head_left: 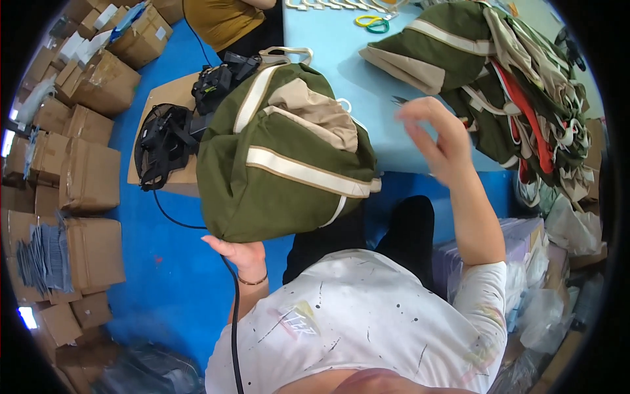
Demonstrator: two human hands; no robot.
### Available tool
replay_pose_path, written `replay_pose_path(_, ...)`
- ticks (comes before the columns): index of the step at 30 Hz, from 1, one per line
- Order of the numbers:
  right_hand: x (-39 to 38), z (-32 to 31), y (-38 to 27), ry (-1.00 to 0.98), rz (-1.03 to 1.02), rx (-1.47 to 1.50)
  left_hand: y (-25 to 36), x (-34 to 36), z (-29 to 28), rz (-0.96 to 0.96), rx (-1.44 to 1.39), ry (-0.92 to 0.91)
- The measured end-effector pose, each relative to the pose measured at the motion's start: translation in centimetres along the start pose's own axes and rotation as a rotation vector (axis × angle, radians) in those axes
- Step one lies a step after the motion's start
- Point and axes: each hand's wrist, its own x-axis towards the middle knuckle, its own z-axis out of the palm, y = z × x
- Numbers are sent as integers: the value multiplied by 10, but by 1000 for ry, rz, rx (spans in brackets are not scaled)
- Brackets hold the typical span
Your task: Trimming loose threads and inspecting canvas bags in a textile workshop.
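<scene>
A dark green fabric bag (282, 203) with cream webbing straps and a beige gathered pocket (308, 111) is raised in front of me, overlapping the table's near left corner. My left hand (244, 255) supports it from below at its lower left; the thumb shows and the other fingers are hidden beneath the cloth. To the right of the bag, apart from it, my right hand (438, 138) is curled above the table. Small pointed metal blades (398, 100), looking like thread snips, stick out past its fingertips; their grip is mostly hidden by the hand.
More green and beige bags (453, 46) are heaped on the light blue table (335, 59). Yellow-and-green-handled scissors (374, 23) lie at the back. Black strapped gear (167, 134) rests on a carton at left. Stacked cardboard boxes (92, 177) line the left; another person (226, 23) is ahead.
</scene>
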Motion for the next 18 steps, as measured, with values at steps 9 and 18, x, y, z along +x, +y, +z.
replay_pose_path(9,-14,-61,-148,46,-461,634,-13,-35,18,-263,371,-160)
replay_pose_path(18,-36,-86,-177,88,-740,927,-65,-48,-75,-749,220,-618)
